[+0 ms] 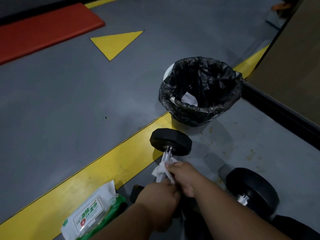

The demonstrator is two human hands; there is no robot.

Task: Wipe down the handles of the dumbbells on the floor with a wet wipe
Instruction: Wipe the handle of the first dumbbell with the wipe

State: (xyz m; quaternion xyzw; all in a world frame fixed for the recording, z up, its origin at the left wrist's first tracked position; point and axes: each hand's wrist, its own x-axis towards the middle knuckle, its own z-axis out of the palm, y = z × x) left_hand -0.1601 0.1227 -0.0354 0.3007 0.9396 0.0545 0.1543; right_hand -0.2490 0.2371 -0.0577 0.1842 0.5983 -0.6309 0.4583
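Dumbbell [170, 144] handle [165, 159] gripped by left hand [160, 193], wipe [163, 168] pinched round handle by right hand [183, 175]; bin [190, 122] just beyond

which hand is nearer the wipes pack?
Left. The left hand grips the dumbbell handle just right of the wipes pack; the right hand, holding the wet wipe, is farther right.

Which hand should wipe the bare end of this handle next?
Right hand: it already holds the wet wipe around the handle, below the bare stretch. The left hand grips the lower end.
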